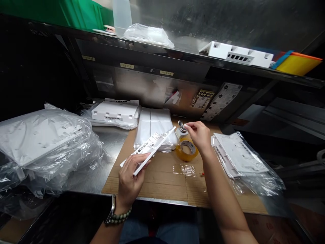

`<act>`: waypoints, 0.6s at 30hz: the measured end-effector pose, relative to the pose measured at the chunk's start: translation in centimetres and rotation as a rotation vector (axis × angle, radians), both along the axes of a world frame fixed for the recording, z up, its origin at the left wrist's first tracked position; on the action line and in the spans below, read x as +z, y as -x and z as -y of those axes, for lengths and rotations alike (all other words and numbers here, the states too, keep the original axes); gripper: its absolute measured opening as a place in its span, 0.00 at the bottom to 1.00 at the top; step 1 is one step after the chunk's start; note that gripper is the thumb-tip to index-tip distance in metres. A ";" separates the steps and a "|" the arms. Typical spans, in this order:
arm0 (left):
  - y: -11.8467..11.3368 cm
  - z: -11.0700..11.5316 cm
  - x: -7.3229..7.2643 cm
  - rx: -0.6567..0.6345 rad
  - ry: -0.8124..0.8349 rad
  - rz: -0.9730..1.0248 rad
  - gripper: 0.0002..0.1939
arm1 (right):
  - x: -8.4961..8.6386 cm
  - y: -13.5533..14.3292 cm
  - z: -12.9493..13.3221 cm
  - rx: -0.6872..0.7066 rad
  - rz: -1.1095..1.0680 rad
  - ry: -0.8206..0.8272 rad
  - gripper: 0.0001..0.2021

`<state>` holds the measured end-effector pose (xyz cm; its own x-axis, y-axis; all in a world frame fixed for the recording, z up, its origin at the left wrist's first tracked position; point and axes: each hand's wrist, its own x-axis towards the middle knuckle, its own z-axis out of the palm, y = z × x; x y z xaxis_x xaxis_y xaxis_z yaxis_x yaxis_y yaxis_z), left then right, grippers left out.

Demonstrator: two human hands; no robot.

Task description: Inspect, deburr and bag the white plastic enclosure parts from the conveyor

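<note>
In the head view, the panel (154, 150) is in the left hand (130, 176), its near end gripped between thumb and curled fingers, its far end slanting up beyond the fingertips towards the bottle (181, 131). It looks light, stiff and rather smooth, likely to slip or scuff rather than bend; its slotted parts may be more fragile, so the long edges seem the best hold.

The right hand (200, 137) has thumb and forefinger nearly closed, apparently pinching a scrap (185, 126), white and too small to identify, just beside the bottle's lid; whether they touch the lid, I cannot tell. Below those fingers lies the tape (187, 157); beyond the left fingers, the sleeves (157, 122); under both hands, the cardboard (157, 188).
</note>
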<state>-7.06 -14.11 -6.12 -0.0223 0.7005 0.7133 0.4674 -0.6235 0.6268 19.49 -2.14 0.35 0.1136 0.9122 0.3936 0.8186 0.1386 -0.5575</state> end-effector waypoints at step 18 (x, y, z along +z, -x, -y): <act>0.2 0.6 0.8 -0.050 -0.104 -0.060 0.18 | 0.4 9.1 10.9 0.460 -0.273 -0.313 0.04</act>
<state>-7.21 -14.69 -5.33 0.0559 0.6218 0.7812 0.4686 -0.7072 0.5294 10.43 -13.03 0.76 -0.1296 0.7377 0.6625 0.4693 0.6342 -0.6144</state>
